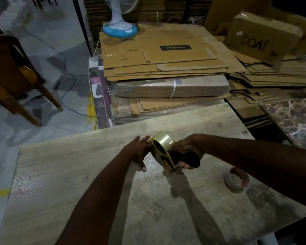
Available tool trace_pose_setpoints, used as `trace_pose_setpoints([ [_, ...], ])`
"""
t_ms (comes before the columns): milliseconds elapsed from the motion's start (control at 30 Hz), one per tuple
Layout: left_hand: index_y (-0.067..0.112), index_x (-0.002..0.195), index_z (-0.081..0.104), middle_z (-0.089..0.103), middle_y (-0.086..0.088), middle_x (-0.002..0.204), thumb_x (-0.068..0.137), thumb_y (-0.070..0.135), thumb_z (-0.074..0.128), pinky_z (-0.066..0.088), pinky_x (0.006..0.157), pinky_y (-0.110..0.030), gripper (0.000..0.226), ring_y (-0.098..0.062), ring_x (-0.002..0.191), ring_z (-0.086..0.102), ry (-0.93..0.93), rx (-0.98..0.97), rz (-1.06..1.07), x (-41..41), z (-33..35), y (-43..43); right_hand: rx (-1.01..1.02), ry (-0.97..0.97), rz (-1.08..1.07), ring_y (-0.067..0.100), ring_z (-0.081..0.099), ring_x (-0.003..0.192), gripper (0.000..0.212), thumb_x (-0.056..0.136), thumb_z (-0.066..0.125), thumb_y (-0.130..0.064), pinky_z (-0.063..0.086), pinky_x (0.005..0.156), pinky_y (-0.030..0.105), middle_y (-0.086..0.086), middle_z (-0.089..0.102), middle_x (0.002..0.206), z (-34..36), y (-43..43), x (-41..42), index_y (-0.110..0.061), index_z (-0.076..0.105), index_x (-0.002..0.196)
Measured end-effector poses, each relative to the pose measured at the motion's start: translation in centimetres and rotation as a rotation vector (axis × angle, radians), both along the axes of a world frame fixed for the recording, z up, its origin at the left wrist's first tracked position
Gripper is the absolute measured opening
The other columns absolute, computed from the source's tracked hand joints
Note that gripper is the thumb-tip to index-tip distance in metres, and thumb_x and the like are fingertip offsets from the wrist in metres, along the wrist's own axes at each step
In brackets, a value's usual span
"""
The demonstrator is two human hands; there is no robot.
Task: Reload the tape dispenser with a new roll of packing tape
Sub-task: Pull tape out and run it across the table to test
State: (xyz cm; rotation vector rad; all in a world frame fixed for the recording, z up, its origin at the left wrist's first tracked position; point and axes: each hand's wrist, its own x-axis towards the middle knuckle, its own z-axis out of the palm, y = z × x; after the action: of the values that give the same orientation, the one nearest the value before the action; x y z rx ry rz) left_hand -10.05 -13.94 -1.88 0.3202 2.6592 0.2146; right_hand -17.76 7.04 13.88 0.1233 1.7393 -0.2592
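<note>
— Where is there room on the table (57, 174)?

— The lower left of the frame is bare wood, and so is the strip along the far edge, above the hands.

— What blocks the middle?

— The tape dispenser (168, 160), with the left hand (140, 152) flat beside it and the right hand (184, 149) gripping its handle.

— And the right side?

— A second roll of tape (234, 183) lies there, partly hidden by the right forearm. Beyond the far edge stacked cardboard (166, 68) rises like a wall; a chair (11, 76) stands at upper left.
</note>
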Motion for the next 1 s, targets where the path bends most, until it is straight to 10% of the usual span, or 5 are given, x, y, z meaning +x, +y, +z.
trace_pose_setpoints([
  [400,0.021,0.163,0.008,0.005,0.0,0.171,0.05,0.09,0.073,-0.013,0.117,-0.048,0.147,-0.02,0.156,-0.008,0.071,0.048,-0.07,-0.3,-1.8,-1.7,-0.078,-0.155,-0.266,0.011,0.046,0.033,0.044,0.106,0.038,-0.043,0.04,0.038,0.016,0.004,0.051,0.049,-0.3,0.0,-0.2,-0.006,0.056,0.09],
  [1000,0.028,0.162,0.003,-0.006,0.003,0.17,0.05,0.078,0.082,0.001,0.12,-0.068,0.146,-0.021,0.156,-0.01,-0.034,-0.035,0.029,-0.1,-0.3,-0.2,0.053,-0.079,-0.076,0.01,0.039,0.028,0.055,0.106,0.03,-0.046,0.036,0.036,0.013,0.0,0.043,0.043,-0.4,0.4,1.2,-0.01,0.05,0.069],
])
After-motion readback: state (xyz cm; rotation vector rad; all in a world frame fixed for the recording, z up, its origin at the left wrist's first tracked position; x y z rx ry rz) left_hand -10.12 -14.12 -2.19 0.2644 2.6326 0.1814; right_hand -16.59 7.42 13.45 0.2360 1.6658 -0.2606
